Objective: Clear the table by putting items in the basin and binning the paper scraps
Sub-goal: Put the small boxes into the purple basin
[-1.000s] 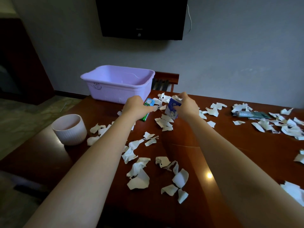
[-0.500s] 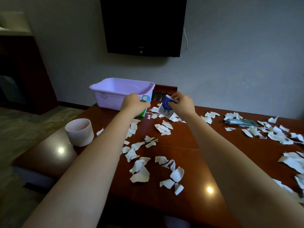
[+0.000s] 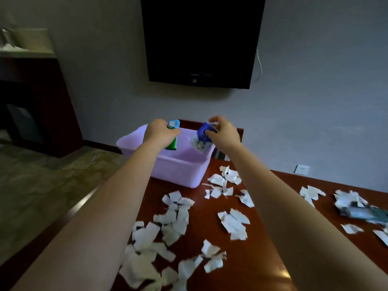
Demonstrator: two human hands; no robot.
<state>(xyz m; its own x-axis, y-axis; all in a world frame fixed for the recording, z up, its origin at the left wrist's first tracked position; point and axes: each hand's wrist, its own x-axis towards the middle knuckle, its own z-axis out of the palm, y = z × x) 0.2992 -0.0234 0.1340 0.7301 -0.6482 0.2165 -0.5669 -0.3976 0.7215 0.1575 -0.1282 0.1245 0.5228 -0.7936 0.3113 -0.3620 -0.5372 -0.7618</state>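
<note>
Both hands are held over the lilac plastic basin (image 3: 184,175) at the table's far edge. My left hand (image 3: 160,133) grips a green and blue packet (image 3: 173,133) upright above the basin's left half. My right hand (image 3: 222,133) pinches a blue and white packet (image 3: 202,139) by its top, hanging over the basin's right half. Several white paper scraps (image 3: 174,219) lie scattered over the red-brown table (image 3: 262,259).
A grey-green tube (image 3: 365,213) lies among scraps at the right edge of the table. A dark chair back (image 3: 220,153) shows behind the basin. A black TV (image 3: 201,40) hangs on the wall. A dark cabinet (image 3: 35,106) stands at the left.
Both hands lifted their packets off the table and carried them forward to above the basin. The view tilted up; the white cup has left the frame.
</note>
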